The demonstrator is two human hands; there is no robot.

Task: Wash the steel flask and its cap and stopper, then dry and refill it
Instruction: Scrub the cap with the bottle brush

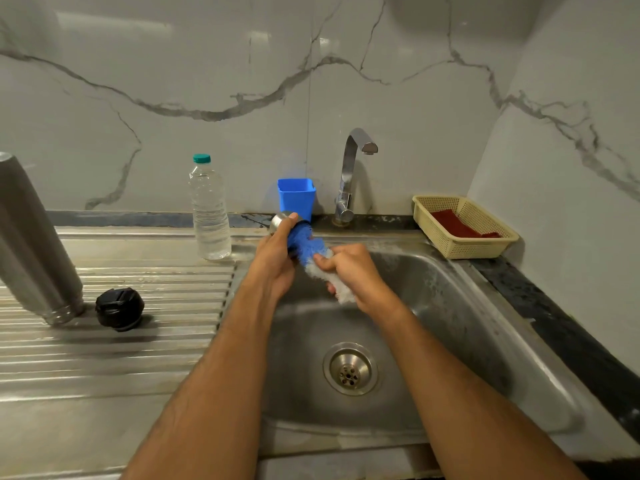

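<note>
The steel flask (33, 237) is stood mouth-down on the drainboard (114, 358) to drain, the stopper (120, 308) beside it, while the cap (281, 221), gripped over the sink (450, 306) by the left hand (277, 258), is apparently scrubbed with a blue scrubber (308, 245) pinched by the right hand (349, 271).

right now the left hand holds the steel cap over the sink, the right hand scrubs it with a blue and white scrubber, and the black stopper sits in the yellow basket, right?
Not quite. The head view shows the black stopper on the ribbed draining board beside the upturned flask, not in the yellow basket. The rest holds: the left hand holds the steel cap over the sink while the right hand works the scrubber.
</note>
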